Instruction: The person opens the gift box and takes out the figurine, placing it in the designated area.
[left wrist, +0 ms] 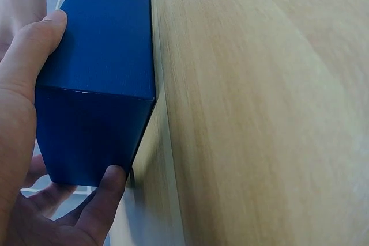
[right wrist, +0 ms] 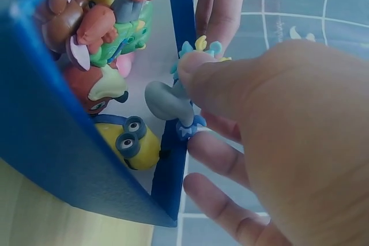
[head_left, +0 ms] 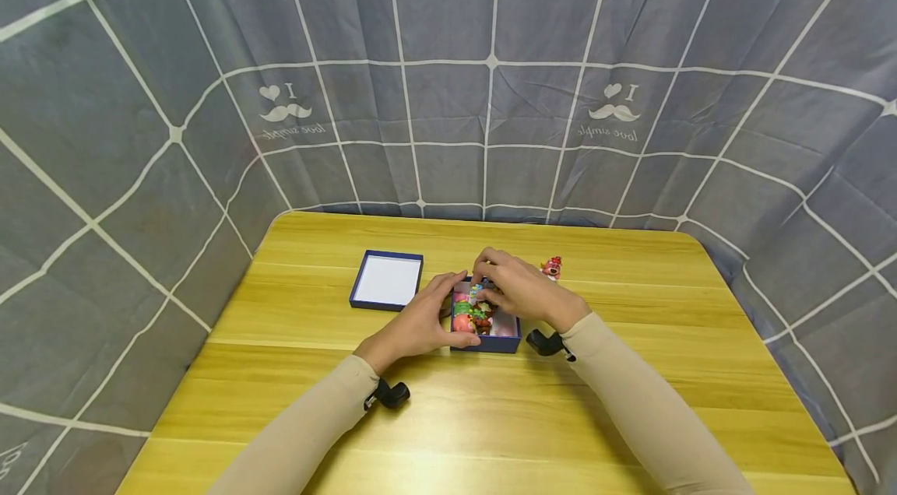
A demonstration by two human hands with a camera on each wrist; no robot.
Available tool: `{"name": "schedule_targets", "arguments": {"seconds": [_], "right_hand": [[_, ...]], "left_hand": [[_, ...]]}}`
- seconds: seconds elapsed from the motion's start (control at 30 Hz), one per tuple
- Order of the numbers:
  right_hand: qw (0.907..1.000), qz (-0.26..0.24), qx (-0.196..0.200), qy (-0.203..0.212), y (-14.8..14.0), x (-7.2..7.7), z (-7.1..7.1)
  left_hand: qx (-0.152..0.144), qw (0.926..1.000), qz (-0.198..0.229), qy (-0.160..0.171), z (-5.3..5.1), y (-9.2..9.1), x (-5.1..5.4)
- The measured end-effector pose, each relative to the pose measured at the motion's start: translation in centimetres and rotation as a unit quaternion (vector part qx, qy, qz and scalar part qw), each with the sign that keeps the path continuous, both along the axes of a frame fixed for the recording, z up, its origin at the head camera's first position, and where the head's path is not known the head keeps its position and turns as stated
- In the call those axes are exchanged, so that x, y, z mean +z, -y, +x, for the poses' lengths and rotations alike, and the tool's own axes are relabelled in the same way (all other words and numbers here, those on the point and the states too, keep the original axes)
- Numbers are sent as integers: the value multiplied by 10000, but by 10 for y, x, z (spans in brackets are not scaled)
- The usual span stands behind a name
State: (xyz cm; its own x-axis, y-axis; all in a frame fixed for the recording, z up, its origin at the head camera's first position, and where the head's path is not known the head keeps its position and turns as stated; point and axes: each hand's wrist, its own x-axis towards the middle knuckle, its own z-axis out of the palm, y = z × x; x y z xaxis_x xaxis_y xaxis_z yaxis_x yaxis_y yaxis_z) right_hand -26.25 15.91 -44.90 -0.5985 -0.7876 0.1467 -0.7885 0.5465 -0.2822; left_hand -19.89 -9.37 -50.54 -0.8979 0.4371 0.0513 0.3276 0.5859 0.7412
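Observation:
A blue box (head_left: 499, 344) with several small figures in it stands on the table. My left hand (head_left: 423, 321) grips its left side, thumb at the front and fingers toward the back; the left wrist view shows the box (left wrist: 95, 44) between them. My right hand (head_left: 522, 289) is over the box's back right. In the right wrist view its thumb and fingers pinch a grey and light-blue figure (right wrist: 170, 102) at the box's rim. Inside lie a yellow goggled figure (right wrist: 135, 142), a brown and cream one (right wrist: 95, 87) and a pink and green one (right wrist: 124, 24).
A blue-edged lid (head_left: 385, 280) with a white inside lies left of the box on the wooden table (head_left: 434, 417). A small red figure (head_left: 551, 268) stands beyond my right hand. A grey checked curtain (head_left: 448, 106) hangs behind the table.

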Motion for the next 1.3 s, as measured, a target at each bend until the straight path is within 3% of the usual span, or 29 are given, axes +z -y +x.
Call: {"name": "schedule_targets", "arguments": {"seconds": [0.13, 0.83, 1.3], "right_hand": [[10000, -65, -40, -19, -1, -2, 1], [9932, -826, -350, 736, -3, 3, 9], [9863, -1403, -271, 827, -7, 1, 14]], "left_hand": [[-6, 10000, 27, -12, 0, 0, -1], [-58, 9999, 131, -34, 0, 0, -1], [-60, 9998, 189, -95, 0, 0, -2]]}}
